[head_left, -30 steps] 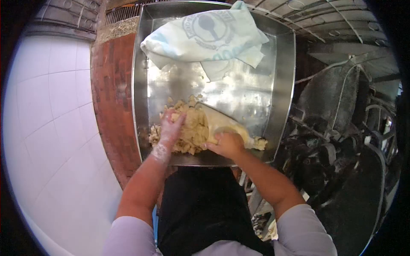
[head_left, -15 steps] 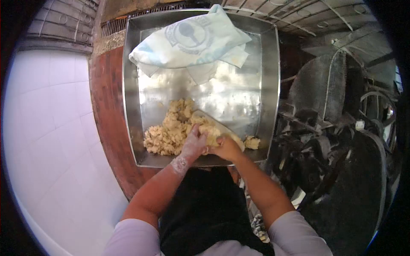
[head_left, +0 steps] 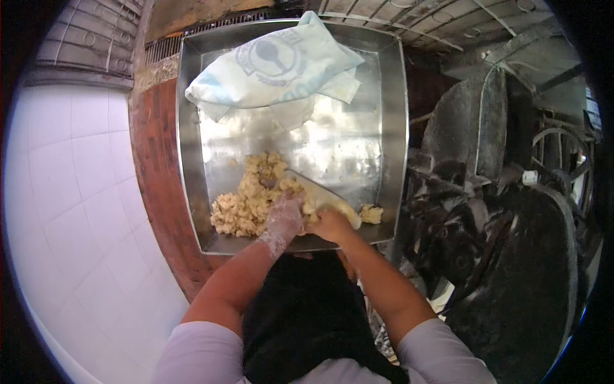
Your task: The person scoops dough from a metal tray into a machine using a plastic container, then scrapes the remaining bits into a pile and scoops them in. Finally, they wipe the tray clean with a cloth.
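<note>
Crumbly pale yellow dough (head_left: 236,214) is heaped along the near left side of a deep metal tray (head_left: 195,137). My left hand (head_left: 284,216), dusted white up to the wrist, presses into the heap, its fingers bent into the dough and partly hidden. Close to its right, my right hand (head_left: 332,226) is closed, with its fingertips at the dough between the two hands. A flat white piece with a slanting straight edge (head_left: 329,197) lies under and beyond the right hand, dough on its left part. A small separate lump (head_left: 371,214) sits right of it.
A printed white cloth (head_left: 275,67) is draped over the tray's far end. Dark machinery (head_left: 473,237) stands on the right. White tiles (head_left: 83,192) and a reddish-brown wooden surface (head_left: 157,166) lie on the left. Metal grilles (head_left: 409,25) run along the back.
My left hand has turned, and its fingers now push down into the dough. My right hand stays beside it, slightly lower. The whole view has shifted a little, and the white piece stays among the dough.
</note>
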Demonstrator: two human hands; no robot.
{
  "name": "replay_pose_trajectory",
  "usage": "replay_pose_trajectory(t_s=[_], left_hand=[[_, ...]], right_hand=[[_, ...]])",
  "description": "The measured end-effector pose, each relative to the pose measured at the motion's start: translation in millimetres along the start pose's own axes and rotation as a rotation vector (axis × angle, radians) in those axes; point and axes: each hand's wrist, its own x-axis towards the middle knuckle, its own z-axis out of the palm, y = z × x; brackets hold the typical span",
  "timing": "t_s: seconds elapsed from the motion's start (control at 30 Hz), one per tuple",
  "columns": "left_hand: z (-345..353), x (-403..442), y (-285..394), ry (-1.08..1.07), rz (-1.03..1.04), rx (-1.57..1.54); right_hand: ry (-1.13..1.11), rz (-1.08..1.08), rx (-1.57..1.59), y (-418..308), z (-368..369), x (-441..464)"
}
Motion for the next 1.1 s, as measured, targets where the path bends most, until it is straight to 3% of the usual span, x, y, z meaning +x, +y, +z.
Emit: replay_pose_trajectory(t_s=[0.07,0.13,0.2,0.27,0.33,0.37,0.43,0.5,0.53,0.6,0.67,0.73,0.8,0.83,0.87,0.9,0.93,1.0,1.03,1.07,1.1], left_hand=[[3.2,7.8,-1.5,0.030,0.034,-0.016],[-11.4,11.9,3.6,-0.132,-0.043,-0.107],[-17.9,5.7,2.1,-0.113,-0.050,-0.244],[-15.7,-5.5,-8.7,-0.105,-0.046,-0.373],[-20.7,-15.4,-29.7,0.055,-0.057,-0.675],[-31.1,-20.3,-41.1,0.054,-0.040,-0.665],[-59.6,-28.2,-53.8,0.100,-0.307,-0.991],[-85.1,-41.2,-45.4,0.139,-0.334,-1.110],[-104.0,-49.9,-30.3,0.172,-0.387,-1.232],[-125.0,-59.2,-9.0,0.092,-0.372,-1.189],[-126.8,-58.7,-3.0,0.180,-0.552,-1.615],[-162.9,-78.7,46.1,0.070,-0.432,-1.609],[-181.2,-96.5,87.6,0.018,-0.055,-1.631],[-188.5,-101.3,98.1,-0.038,0.013,-1.620],[-197.6,-102.5,100.8,-0.003,0.314,-1.208],[-208.7,-101.0,111.9,0.055,0.599,-0.784],[-221.3,-106.5,131.6,0.024,0.683,-0.769],[-247.4,-134.2,163.9,0.064,0.844,-0.168],[-257.7,-143.2,178.9,0.061,0.895,-0.150],[-267.3,-152.9,191.9,-0.096,0.914,-0.415],[-278.6,-163.8,202.2,-0.265,0.907,-0.675]], right_hand=[[-0.002,0.018,0.000,-3.8,-3.2,-2.1],[0.002,0.022,-0.003,-4.4,-0.4,-2.7],[0.237,-0.037,0.018,6.6,15.1,-4.1],[0.238,-0.013,0.072,0.2,4.8,-17.9],[0.241,0.013,0.128,4.1,-2.3,-27.3],[0.223,0.002,0.158,10.5,-3.2,-30.2],[0.228,-0.013,0.184,8.7,-11.7,-45.8],[0.120,0.031,0.491,-3.1,-29.5,-71.4],[0.147,0.022,0.488,-9.5,-34.1,-84.8],[0.105,-0.058,1.031,-26.1,-40.6,-115.1],[0.151,0.096,1.068,-53.4,-60.8,-157.2],[0.216,-0.001,0.974,-38.3,-46.7,-158.2],[0.254,-0.155,0.868,-71.7,-76.8,-208.0],[0.314,-0.237,0.925,-71.8,-72.1,-209.8],[0.379,-0.327,0.975,-70.3,-66.2,-211.9],[0.368,-0.244,0.806,-71.5,-73.5,-222.4],[0.357,-0.146,0.646,-75.6,-82.4,-238.4],[0.466,-0.222,0.717,-102.3,-104.0,-294.2],[0.491,-0.187,0.788,-103.9,-106.4,-300.8],[0.467,-0.198,0.991,-100.9,-106.4,-315.6],[0.489,-0.152,0.945,-105.1,-113.1,-334.3]])
